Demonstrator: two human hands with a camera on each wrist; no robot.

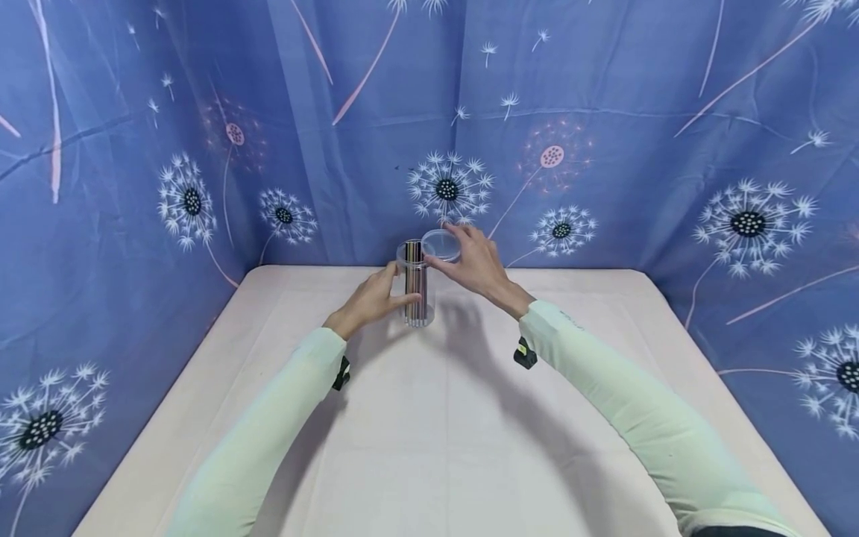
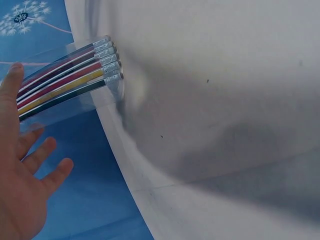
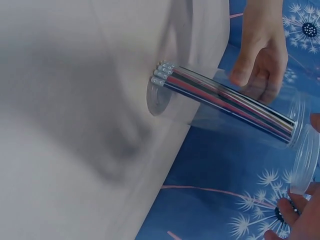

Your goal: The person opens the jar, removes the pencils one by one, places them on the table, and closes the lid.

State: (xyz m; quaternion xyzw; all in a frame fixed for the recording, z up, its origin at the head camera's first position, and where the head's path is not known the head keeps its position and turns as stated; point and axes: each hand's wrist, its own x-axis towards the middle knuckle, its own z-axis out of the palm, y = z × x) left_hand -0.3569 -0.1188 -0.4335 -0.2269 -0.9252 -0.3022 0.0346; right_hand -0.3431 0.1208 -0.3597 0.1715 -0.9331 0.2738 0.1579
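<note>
A clear cylindrical jar [image 1: 429, 298] stands at the far side of the table, with several striped pencils [image 1: 415, 287] upright inside it. Their metal-ringed ends [image 2: 107, 55] rest at the jar's bottom. My left hand [image 1: 372, 300] holds the jar from the left, thumb across the front and fingers round the back. Between thumb and fingers, my right hand [image 1: 478, 262] grips a clear round lid [image 1: 441, 245] by its edge. In the right wrist view the lid [image 3: 304, 160] is tilted beside the jar's rim [image 3: 299, 120]; whether they touch I cannot tell.
A pale cloth covers the table [image 1: 429, 432]. Behind and beside it hangs a blue curtain [image 1: 376, 164] with dandelion prints, close behind the jar. Small black devices sit on the left wrist [image 1: 341, 373] and right wrist [image 1: 525, 353].
</note>
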